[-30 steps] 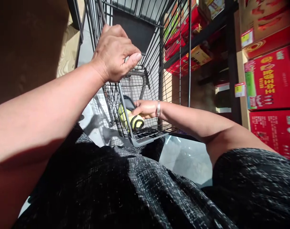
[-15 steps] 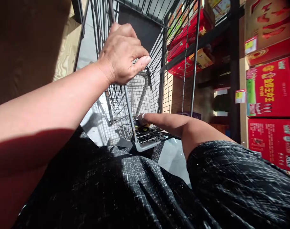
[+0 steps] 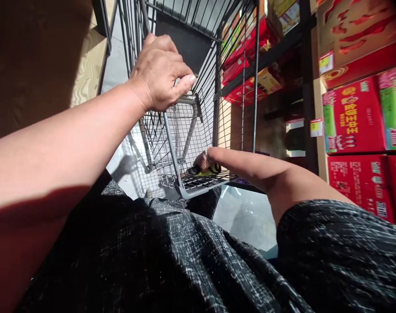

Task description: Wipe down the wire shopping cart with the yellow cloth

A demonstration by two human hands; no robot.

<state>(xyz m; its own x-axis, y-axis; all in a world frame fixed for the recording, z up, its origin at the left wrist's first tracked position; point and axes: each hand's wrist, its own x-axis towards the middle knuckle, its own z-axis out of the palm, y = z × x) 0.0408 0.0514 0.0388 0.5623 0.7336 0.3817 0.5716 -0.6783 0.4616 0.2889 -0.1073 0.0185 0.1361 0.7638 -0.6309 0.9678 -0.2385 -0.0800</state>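
My left hand (image 3: 162, 71) is closed around the upper metal bar of a wire shopping cart (image 3: 171, 145), its thumb resting along the top of the fist. Low down inside the cart, my right hand (image 3: 202, 161) has its fingers wrapped around a yellow-and-black object (image 3: 215, 169). A dark rounded end of that object sticks out on the left and a yellow end on the right. The hand covers its middle, so its kind does not show. The object lies close above the wire bottom of the cart. A ring is visible on the right hand.
Shelves with red boxes (image 3: 354, 115) and price tags (image 3: 316, 128) stand close on the right. A wooden panel (image 3: 89, 65) rises on the left. The grey floor (image 3: 246, 217) shows below the cart, near my dark patterned clothing (image 3: 185, 243).
My right hand has moved slightly right inside the cart, and more of the yellow-and-black object shows. My left hand keeps its hold on the bar. The view has shifted a little.
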